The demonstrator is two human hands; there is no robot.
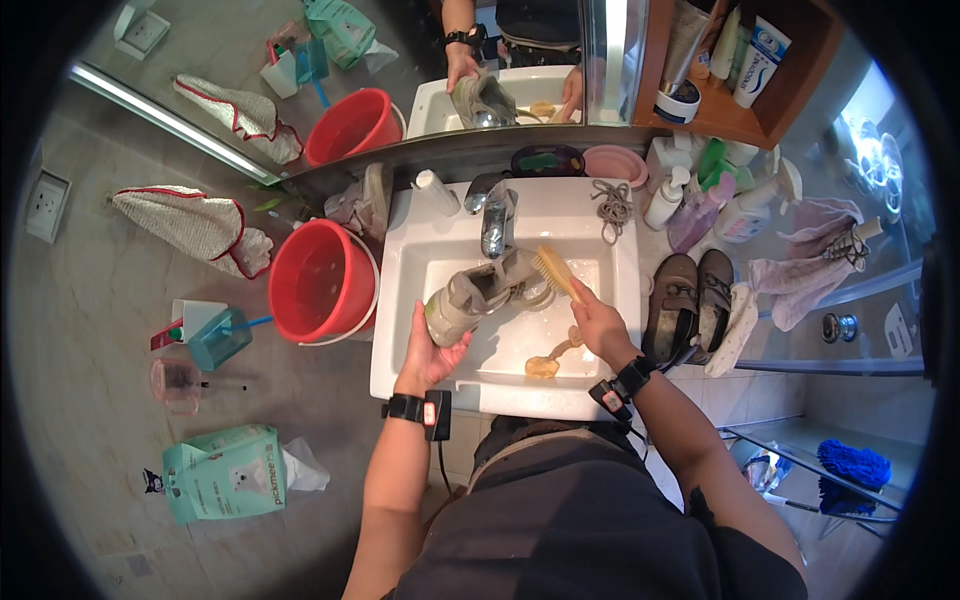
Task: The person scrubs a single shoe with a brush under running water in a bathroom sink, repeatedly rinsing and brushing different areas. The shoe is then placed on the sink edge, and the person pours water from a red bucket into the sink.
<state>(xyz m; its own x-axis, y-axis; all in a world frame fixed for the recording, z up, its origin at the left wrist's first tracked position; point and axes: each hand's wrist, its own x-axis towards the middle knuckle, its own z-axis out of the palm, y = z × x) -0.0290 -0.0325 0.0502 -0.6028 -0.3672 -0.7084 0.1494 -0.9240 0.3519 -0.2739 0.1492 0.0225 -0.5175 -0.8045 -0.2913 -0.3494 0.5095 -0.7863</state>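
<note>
My left hand (437, 351) grips a wet grey shoe (459, 306) by one end, holding it tilted over the white washbasin (390, 352). In my right hand (602, 324) is a yellow scrubbing brush (555, 271), its bristles turned toward the shoe; whether they touch it I cannot tell. The chrome faucet (493, 225) stands above the shoe's far part. Beneath the shoe, a pale looped thing (534, 296) shows in part. A yellowish lump (541, 367) with a brownish strand lies on the basin floor. Grey shoelaces (613, 208) are bundled on the basin's back right corner.
Left of the basin stands a red bucket (315, 289), with another shoe (367, 202) behind it. A pair of dark shoes (671, 304) sits to the right, near several bottles (665, 198). A wooden shelf (806, 82) and a mirror (420, 45) are above.
</note>
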